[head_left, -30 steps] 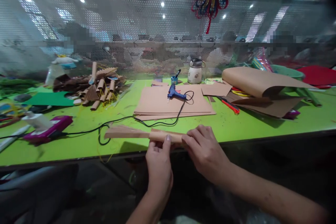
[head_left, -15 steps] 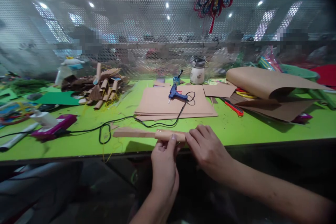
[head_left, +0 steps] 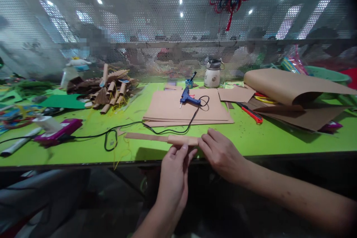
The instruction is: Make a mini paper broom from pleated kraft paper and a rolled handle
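Observation:
A long folded strip of brown paper (head_left: 156,138) lies level just above the near edge of the green table (head_left: 264,137). My left hand (head_left: 174,173) pinches its rolled right part from below, thumb and fingers closed on it. My right hand (head_left: 220,154) grips the strip's right end, fingers curled over it. The left end of the strip sticks out free toward the black cord (head_left: 111,139).
A stack of brown sheets (head_left: 167,109) with a blue glue gun (head_left: 187,97) lies behind the hands. Rolled paper pieces (head_left: 110,93) are piled at left, a purple tool (head_left: 60,132) nearer. Large brown sheets (head_left: 292,89), a red-handled cutter (head_left: 251,113) and a jar (head_left: 212,74) are at right. A perforated metal screen (head_left: 139,26) backs the table.
The strip and both hands stay together; my left thumb has slid off the top of the roll. The view has shifted slightly, so everything sits a little to the right.

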Tool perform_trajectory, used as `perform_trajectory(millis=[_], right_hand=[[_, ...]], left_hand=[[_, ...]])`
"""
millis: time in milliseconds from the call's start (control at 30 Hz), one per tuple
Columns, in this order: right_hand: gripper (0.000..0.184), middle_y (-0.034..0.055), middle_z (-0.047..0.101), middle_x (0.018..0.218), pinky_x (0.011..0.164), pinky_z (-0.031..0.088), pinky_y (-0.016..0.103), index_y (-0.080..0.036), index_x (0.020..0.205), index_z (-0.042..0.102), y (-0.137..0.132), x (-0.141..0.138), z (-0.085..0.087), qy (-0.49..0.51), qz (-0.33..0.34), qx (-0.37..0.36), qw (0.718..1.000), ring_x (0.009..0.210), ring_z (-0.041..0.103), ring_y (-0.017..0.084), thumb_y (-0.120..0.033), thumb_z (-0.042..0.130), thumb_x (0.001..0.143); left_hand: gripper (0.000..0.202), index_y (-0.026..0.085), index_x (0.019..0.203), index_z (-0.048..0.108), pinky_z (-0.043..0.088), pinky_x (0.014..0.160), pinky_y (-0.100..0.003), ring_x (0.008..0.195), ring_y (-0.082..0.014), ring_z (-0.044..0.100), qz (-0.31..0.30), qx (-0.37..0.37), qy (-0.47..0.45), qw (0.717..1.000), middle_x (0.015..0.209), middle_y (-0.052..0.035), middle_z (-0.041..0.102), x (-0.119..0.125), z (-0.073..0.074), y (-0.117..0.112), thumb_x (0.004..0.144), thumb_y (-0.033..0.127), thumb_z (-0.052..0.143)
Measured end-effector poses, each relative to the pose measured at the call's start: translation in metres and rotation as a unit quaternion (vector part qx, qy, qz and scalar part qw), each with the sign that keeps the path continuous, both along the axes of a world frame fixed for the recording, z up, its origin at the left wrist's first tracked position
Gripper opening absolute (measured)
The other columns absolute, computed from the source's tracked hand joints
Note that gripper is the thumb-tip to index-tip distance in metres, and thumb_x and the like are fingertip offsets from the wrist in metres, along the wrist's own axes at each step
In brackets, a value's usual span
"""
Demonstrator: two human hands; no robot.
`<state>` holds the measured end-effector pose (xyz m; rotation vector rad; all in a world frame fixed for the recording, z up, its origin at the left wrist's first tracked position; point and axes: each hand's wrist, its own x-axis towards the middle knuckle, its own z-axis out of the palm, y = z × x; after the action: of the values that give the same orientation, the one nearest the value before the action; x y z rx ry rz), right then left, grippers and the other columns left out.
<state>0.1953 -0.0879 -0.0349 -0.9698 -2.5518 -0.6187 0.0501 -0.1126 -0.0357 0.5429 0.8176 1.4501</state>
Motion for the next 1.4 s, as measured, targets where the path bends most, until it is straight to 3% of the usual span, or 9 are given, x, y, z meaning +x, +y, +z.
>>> perform_trajectory(millis=[167, 267, 300, 367, 467, 567, 633, 933, 1400], right_hand=[[0.015, 0.0104, 0.055, 0.079, 0.067, 0.036, 0.037, -0.011, 0.087, 0.061, 0.001, 0.007, -0.002, -0.021, -0.010, -0.009, 1.000, 0.075, 0.042, 0.023, -0.007, 0.046, 0.090], [0.013, 0.0102, 0.055, 0.079, 0.067, 0.036, 0.037, -0.011, 0.087, 0.061, 0.002, 0.007, 0.000, -0.034, -0.002, -0.030, 0.999, 0.075, 0.042, 0.023, -0.007, 0.049, 0.088], [0.012, 0.0102, 0.056, 0.080, 0.067, 0.036, 0.036, -0.010, 0.087, 0.061, 0.002, 0.007, 0.001, -0.037, 0.003, -0.037, 0.999, 0.076, 0.042, 0.023, -0.007, 0.050, 0.088], [0.012, 0.0104, 0.056, 0.080, 0.066, 0.036, 0.036, -0.010, 0.086, 0.062, 0.003, 0.006, 0.003, -0.041, 0.011, -0.046, 0.998, 0.076, 0.042, 0.023, -0.007, 0.050, 0.088], [0.012, 0.0102, 0.057, 0.079, 0.066, 0.037, 0.036, -0.011, 0.086, 0.062, 0.004, 0.006, 0.005, -0.044, 0.021, -0.057, 0.997, 0.076, 0.043, 0.023, -0.008, 0.050, 0.088], [0.014, 0.0099, 0.057, 0.078, 0.066, 0.037, 0.035, -0.011, 0.084, 0.061, 0.003, 0.008, 0.005, -0.036, 0.029, -0.067, 0.997, 0.075, 0.042, 0.022, -0.008, 0.049, 0.089], [0.016, 0.0102, 0.057, 0.078, 0.066, 0.037, 0.035, -0.011, 0.083, 0.061, 0.003, 0.010, 0.003, -0.024, 0.030, -0.076, 0.996, 0.075, 0.042, 0.022, -0.008, 0.047, 0.090], [0.021, 0.0100, 0.061, 0.079, 0.071, 0.041, 0.035, -0.011, 0.086, 0.062, 0.010, 0.022, 0.000, 0.055, 0.065, -0.148, 0.985, 0.075, 0.045, 0.020, -0.006, 0.042, 0.091], [0.015, 0.0075, 0.060, 0.084, 0.065, 0.044, 0.028, -0.016, 0.091, 0.065, 0.016, 0.035, -0.008, 0.246, 0.068, -0.229, 0.940, 0.077, 0.053, 0.017, -0.019, 0.050, 0.094]], left_hand=[[0.041, 0.014, 0.107, 0.068, 0.055, 0.088, -0.040, 0.105, -0.0299, 0.065, -0.028, -0.043, 0.117, 0.992, 0.112, -0.0162, 0.068, -0.029, -0.001, -0.032, 0.069, 0.027, 0.076], [0.027, 0.019, 0.102, 0.071, 0.057, 0.083, -0.038, 0.095, -0.0271, 0.068, 0.005, 0.075, 0.312, 0.947, 0.103, -0.0124, 0.071, -0.047, 0.002, -0.047, 0.077, 0.027, 0.069], [0.022, 0.022, 0.101, 0.072, 0.055, 0.087, -0.038, 0.097, -0.0249, 0.066, 0.027, 0.161, 0.402, 0.901, 0.106, -0.0103, 0.070, -0.050, 0.004, -0.047, 0.081, 0.023, 0.065], [0.028, 0.024, 0.107, 0.068, 0.051, 0.091, -0.038, 0.101, -0.0229, 0.063, 0.036, 0.341, 0.545, 0.765, 0.109, -0.0082, 0.068, -0.053, 0.008, -0.037, 0.082, 0.013, 0.060], [0.032, 0.018, 0.113, 0.061, 0.047, 0.093, -0.042, 0.102, -0.0226, 0.057, 0.046, 0.449, 0.649, 0.613, 0.107, -0.0096, 0.066, -0.050, 0.008, -0.010, 0.084, 0.007, 0.057], [0.019, 0.015, 0.106, 0.061, 0.048, 0.084, -0.043, 0.094, -0.0238, 0.055, 0.018, 0.445, 0.729, 0.520, 0.099, -0.0102, 0.066, -0.048, -0.002, 0.011, 0.089, 0.012, 0.052], [0.019, 0.014, 0.107, 0.060, 0.048, 0.082, -0.043, 0.092, -0.0244, 0.053, -0.004, 0.437, 0.758, 0.485, 0.099, -0.0104, 0.065, -0.049, -0.010, 0.017, 0.089, 0.013, 0.051], [0.019, 0.013, 0.106, 0.060, 0.047, 0.078, -0.041, 0.087, -0.0235, 0.052, -0.028, 0.451, 0.766, 0.457, 0.095, -0.0101, 0.064, -0.055, -0.015, 0.020, 0.091, 0.014, 0.049], [0.019, 0.015, 0.099, 0.064, 0.049, 0.072, -0.034, 0.081, -0.0191, 0.058, -0.021, 0.488, 0.719, 0.494, 0.089, -0.0086, 0.069, -0.060, -0.005, 0.036, 0.091, 0.012, 0.047]])
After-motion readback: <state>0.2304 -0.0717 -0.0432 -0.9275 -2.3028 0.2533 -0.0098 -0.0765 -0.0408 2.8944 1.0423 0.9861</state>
